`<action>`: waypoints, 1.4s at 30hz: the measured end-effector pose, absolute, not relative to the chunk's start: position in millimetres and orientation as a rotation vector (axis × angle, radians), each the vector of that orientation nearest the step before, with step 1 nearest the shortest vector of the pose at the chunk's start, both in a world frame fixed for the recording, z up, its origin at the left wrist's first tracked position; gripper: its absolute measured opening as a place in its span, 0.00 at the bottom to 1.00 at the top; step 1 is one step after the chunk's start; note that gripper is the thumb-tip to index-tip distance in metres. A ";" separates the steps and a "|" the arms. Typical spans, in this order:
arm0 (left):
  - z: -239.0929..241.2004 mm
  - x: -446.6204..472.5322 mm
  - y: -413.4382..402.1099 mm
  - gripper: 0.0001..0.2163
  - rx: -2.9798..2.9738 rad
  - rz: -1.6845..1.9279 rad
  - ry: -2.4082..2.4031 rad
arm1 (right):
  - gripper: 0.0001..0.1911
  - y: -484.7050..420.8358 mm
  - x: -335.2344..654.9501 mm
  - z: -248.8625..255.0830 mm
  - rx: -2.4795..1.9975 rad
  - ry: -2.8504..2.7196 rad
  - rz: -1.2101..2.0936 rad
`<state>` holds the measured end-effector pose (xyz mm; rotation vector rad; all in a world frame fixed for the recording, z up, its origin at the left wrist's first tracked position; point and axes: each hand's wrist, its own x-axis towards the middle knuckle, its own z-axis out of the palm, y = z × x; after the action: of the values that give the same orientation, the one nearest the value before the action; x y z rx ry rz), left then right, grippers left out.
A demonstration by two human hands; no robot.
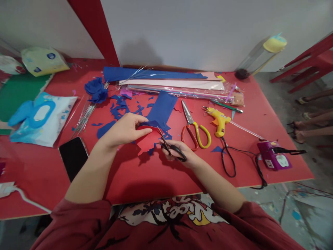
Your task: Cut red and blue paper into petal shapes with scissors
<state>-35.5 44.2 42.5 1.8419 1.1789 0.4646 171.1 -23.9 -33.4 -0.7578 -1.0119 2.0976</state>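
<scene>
Between thumb and fingers, my left hand (127,129) pinches a red paper cutout (147,139) with a wavy edge, together with blue paper lying behind it. My right hand (179,152) grips small black-handled scissors (170,147), whose blades point up and left against the right edge of the held paper. Just beyond the hands, a larger blue sheet (163,108) rests on the table. Blue paper scraps (121,107) are scattered to the left of it.
Right of my hands lie large red-and-yellow scissors (194,126), a yellow glue gun (219,121) and a purple power socket (276,156). To the left are a phone (74,156), a wipes pack (45,119) and blue paper flowers (96,90). Rolled sheets (153,74) line the back.
</scene>
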 end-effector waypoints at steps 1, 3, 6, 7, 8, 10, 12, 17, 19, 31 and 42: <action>42.5 -34.4 44.0 0.12 1.816 0.478 1.178 | 0.29 -24.1 171.2 -33.6 -0.739 -1.004 2.104; 42.7 -32.0 43.5 0.12 1.782 0.497 1.186 | 0.29 -24.4 171.6 -33.8 -0.692 -0.974 2.116; 42.2 -29.0 42.9 0.11 1.778 0.522 1.196 | 0.29 -24.4 172.0 -33.2 -0.606 -0.921 2.119; 41.6 -28.4 42.9 0.11 1.788 0.528 1.211 | 0.28 -24.4 172.0 -32.9 -0.581 -0.913 2.117; 40.7 -28.0 43.0 0.11 1.801 0.528 1.224 | 0.27 -24.4 172.0 -32.5 -0.564 -0.910 2.115; 38.8 -27.7 43.3 0.12 1.818 0.523 1.237 | 0.26 -24.4 172.0 -31.8 -0.546 -0.909 2.111; 37.3 -27.8 43.6 0.13 1.811 0.521 1.220 | 0.25 -24.5 172.0 -31.3 -0.541 -0.913 2.112; 38.2 -27.1 43.3 0.14 1.778 0.503 1.219 | 0.27 -24.8 172.2 -31.7 -0.545 -0.927 2.121; 39.0 -26.8 42.8 0.13 1.783 0.491 1.194 | 0.27 -24.7 172.5 -32.2 -0.561 -0.935 2.120; 37.4 -28.3 43.0 0.11 1.871 0.509 1.188 | 0.28 -24.9 172.2 -37.8 -0.658 -0.965 2.106; 33.7 -18.1 39.6 0.12 1.732 0.596 1.228 | 0.17 -27.3 168.8 -32.6 -0.535 -0.863 2.045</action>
<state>-18.1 39.6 33.7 1.7318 1.2284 0.5958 168.8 -27.3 -32.6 -0.5347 -0.8625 2.0454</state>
